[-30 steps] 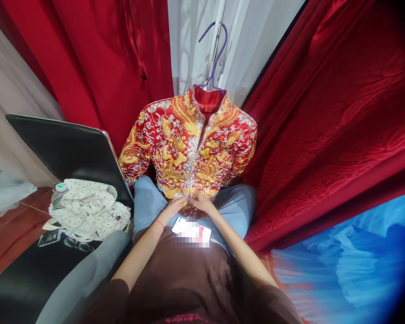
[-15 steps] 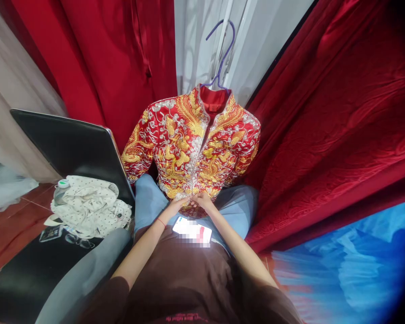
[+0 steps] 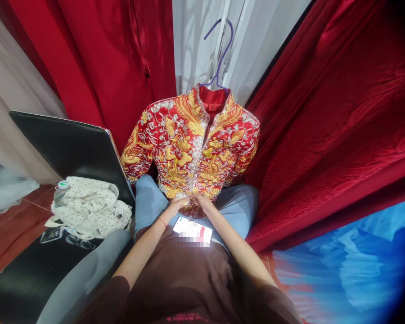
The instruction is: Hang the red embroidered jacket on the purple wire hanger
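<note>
A red jacket (image 3: 178, 148) with gold and silver embroidery hangs on a purple hanger (image 3: 230, 42), its lower hem at my lap. At the bottom of the front opening, my left hand (image 3: 180, 201) is closed on the jacket's hem. My right hand (image 3: 201, 199) pinches the same hem right beside it, the fingers of both hands almost touching. What lies between the fingertips is too small to make out. A lit phone (image 3: 193, 231) rests on my lap just below the hands.
To the left, a black chair (image 3: 67, 144) bears a dotted white cloth (image 3: 91, 207), a bottle and sunglasses (image 3: 80, 242). Red fabric (image 3: 324, 135) hangs at the right, above blue tulle (image 3: 357, 261). White panels stand behind the hanger.
Both hands stay at the hem, with only a very slight shift of the fingers. The view has moved a little; the jacket and phone rest as before.
</note>
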{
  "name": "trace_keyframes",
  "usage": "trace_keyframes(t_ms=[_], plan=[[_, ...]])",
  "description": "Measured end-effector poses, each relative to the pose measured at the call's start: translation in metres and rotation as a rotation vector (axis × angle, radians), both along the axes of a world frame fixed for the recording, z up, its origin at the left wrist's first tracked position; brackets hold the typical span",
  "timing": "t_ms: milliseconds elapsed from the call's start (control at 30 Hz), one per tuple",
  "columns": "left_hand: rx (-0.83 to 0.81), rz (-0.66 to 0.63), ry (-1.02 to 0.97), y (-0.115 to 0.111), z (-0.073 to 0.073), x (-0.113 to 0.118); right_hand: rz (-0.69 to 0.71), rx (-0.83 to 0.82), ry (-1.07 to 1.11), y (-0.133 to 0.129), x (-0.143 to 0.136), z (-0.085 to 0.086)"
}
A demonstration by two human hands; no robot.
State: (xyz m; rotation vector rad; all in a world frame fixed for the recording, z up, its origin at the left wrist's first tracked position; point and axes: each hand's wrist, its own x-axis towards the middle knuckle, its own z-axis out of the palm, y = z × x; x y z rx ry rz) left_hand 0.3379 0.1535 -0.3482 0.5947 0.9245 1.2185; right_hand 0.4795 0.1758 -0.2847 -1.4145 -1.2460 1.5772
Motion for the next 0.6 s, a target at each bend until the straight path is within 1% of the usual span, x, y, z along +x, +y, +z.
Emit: trace_keyframes(t_ms=[233, 333, 400, 467, 600], plan=[[-0.043, 0.008, 0.044, 0.003, 0.005, -0.002, -0.092, 0.021, 0.092, -0.004, -0.009, -0.007], [-0.076, 0.028, 0.081, 0.004, 0.006, -0.003, -0.131, 0.052, 0.123, -0.007, -0.012, -0.003], [-0.092, 0.052, 0.107, 0.004, 0.006, -0.003, -0.151, 0.088, 0.144, -0.006, -0.013, 0.004], [-0.1, 0.072, 0.13, 0.003, 0.007, -0.002, -0.157, 0.138, 0.168, -0.004, -0.012, 0.015], [-0.113, 0.064, 0.193, 0.0, 0.012, 0.0, -0.13, 0.208, 0.207, -0.001, -0.01, 0.036]])
